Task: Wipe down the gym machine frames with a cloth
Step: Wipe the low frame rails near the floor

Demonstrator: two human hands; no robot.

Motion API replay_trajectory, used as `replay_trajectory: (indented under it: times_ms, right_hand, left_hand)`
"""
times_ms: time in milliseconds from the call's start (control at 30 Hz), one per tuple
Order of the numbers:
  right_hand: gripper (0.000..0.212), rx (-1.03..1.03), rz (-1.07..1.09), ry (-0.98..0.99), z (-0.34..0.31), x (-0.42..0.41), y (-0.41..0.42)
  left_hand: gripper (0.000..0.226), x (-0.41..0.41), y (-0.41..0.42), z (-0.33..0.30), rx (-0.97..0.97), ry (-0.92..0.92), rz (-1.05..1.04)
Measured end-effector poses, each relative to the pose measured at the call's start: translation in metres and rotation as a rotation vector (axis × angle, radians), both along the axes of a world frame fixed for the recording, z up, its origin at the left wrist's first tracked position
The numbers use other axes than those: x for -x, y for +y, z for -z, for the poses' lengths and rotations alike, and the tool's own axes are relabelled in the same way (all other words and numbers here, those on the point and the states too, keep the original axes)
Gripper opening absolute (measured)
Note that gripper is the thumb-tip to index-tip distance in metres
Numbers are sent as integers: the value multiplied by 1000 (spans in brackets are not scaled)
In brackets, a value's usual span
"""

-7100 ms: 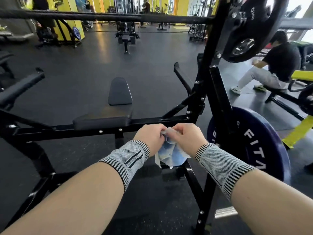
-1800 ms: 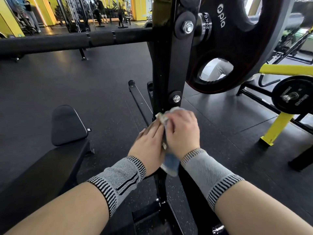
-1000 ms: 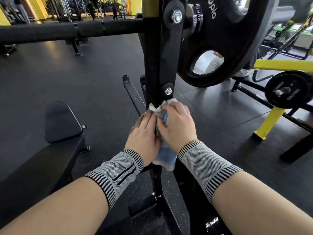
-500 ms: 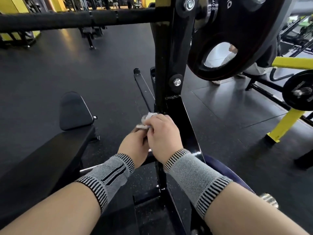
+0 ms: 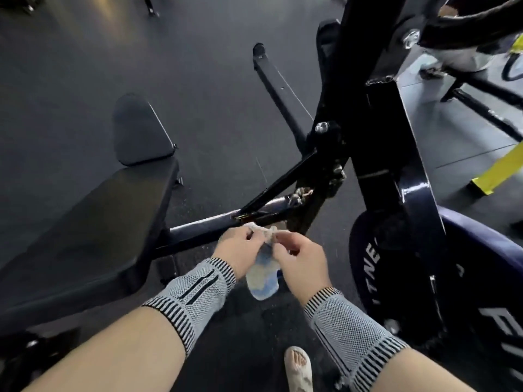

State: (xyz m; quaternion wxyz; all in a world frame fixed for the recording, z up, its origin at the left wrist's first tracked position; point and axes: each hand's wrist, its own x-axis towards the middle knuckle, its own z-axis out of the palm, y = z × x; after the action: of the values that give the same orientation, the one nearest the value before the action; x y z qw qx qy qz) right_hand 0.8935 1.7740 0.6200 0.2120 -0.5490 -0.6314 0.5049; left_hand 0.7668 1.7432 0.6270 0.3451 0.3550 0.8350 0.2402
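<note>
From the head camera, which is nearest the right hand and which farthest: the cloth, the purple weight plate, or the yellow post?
1. Cloth: pinched by the right hand, with the left hand on it too.
2. Purple weight plate: low on the right.
3. Yellow post: far right, across the floor.

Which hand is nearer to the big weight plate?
Right. The right hand is beside the weight plate; the left hand is farther, toward the seat pad.

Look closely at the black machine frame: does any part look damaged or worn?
Yes. At the joint where the slanted brace meets the horizontal bar, the black paint looks chipped, with pale, rough patches. That spot is just above the cloth held by the left hand and right hand.
</note>
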Motion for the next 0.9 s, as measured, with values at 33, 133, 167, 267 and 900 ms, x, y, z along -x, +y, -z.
replay_trajectory:
  times_ms: [33, 133, 167, 267, 900]
  right_hand:
    - [22, -4, 34, -12, 7, 3, -5]
    - [33, -5, -16, -64, 34, 12, -17]
    - [33, 4, -18, -73, 44, 16, -20]
    - [11, 45, 130, -80, 69, 21, -19]
    - [24, -711, -367, -351, 182, 141, 68]
  left_hand:
    - [38, 3, -4, 4, 26, -33, 23]
    - [35, 5, -12, 21, 80, -209, 40]
    - [34, 5, -13, 27, 98, -253, 41]
    - [39, 10, -14, 49, 108, -194, 126]
    - [80, 108, 11, 159, 379, 701, 555]
